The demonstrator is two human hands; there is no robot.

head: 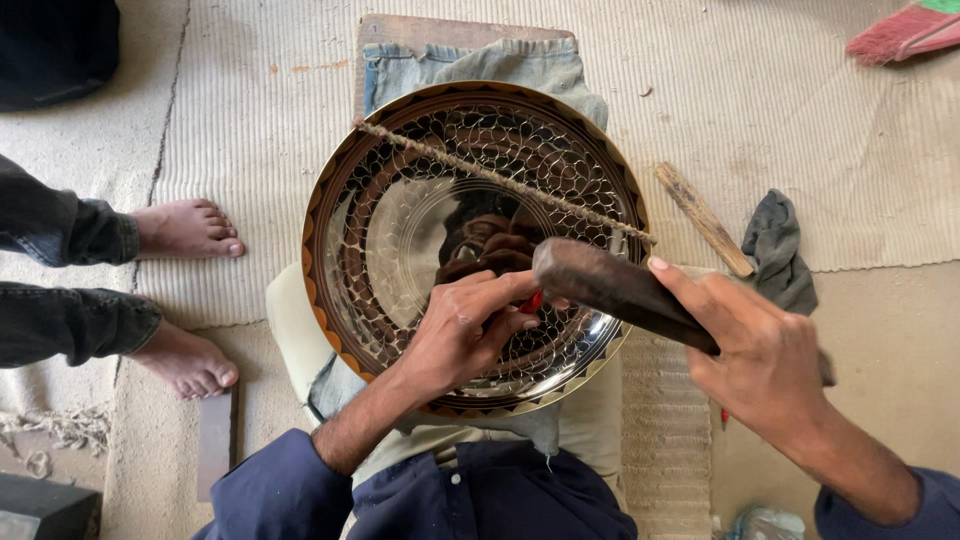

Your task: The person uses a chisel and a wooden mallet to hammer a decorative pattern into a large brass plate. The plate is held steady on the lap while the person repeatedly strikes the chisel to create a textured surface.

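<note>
While left hand (465, 325) pinches red-handled tool (531, 302) on brass tray (400, 230), right hand (765, 350) grips mallet (610, 285)

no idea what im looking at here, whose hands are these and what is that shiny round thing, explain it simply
This is one picture from a camera worn on a person's head, looking straight down at their own two hands. There is no machine here.

The shiny round thing is a large metal plate with a cut pattern and a dark zigzag rim, resting on folded cloth over their lap. A twisted cord stretches across it.

The left hand presses a small red-tipped tool against the plate. The right hand grips a dark wooden mallet just above that tool.

On the woven mat lie a wooden stick and a grey rag. The bare feet at the left belong to another person.
</note>
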